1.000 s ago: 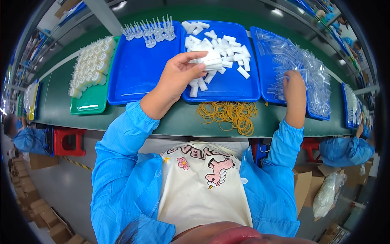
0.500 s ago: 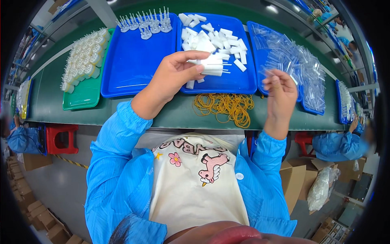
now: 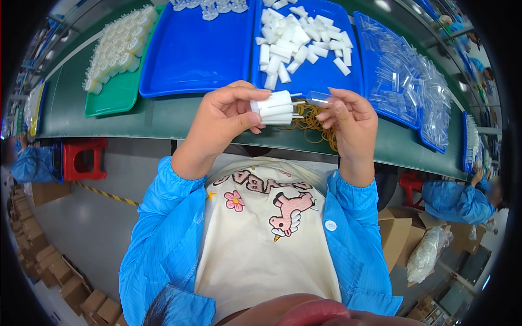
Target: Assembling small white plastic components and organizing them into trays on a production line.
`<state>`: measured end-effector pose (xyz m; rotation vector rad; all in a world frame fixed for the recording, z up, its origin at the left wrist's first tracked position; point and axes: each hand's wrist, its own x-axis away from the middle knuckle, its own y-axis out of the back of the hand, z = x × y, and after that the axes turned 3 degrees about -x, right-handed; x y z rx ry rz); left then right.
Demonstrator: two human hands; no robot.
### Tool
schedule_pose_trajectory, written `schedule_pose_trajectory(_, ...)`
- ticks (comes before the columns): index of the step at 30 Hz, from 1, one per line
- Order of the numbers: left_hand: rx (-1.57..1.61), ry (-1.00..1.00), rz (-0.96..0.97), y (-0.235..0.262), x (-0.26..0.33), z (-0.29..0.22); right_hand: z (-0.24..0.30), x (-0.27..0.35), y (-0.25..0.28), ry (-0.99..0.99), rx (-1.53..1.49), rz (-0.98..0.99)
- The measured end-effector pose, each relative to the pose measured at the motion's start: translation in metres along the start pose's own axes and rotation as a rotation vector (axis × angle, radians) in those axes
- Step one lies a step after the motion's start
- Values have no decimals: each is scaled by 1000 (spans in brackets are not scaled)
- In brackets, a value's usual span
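Grip left: left hand (image 3: 220, 122) curled around bundle of white plastic pieces (image 3: 274, 107), thin pins poking out toward right side; held above near edge of green bench (image 3: 163, 117).
Grip right: right hand (image 3: 350, 117) pinching one clear plastic tube (image 3: 319, 98) between thumb and fingertips, tube mouth aimed at pins, just beside them, not yet on.
Risk, alignment: tube small and see-through, pins thin; slight tilt likely means missed pin or bent pin.
Risk, bundle: several pieces stacked in one fist; loosened fingers could fan stack out or drop one onto lap, since hands hang past bench edge.
Risk, slip: tube held only at tip of fingers; hard push could shoot it out of pinch.
Risk, snag: yellow rubber bands (image 3: 312, 122) lying right under hands on bench; lowered pins could hook one.
Stock: loose white pieces in middle blue tray (image 3: 326, 81), clear tubes heaped in right blue tray (image 3: 375, 65), left blue tray (image 3: 196, 60) mostly bare, green tray (image 3: 109, 98) with rows of white caps (image 3: 117, 46).
Unknown: cannot tell how many pins already capped.
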<state>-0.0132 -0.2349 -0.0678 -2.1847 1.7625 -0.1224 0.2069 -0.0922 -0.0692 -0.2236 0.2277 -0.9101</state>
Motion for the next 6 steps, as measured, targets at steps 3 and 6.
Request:
schedule_pose_trajectory(3, 22, 32, 1, 0, 8, 3, -4, 3, -4, 44, 27, 9)
schedule_pose_trajectory(6, 37, 31, 15, 5, 11, 7, -7, 8, -4, 43, 50, 86)
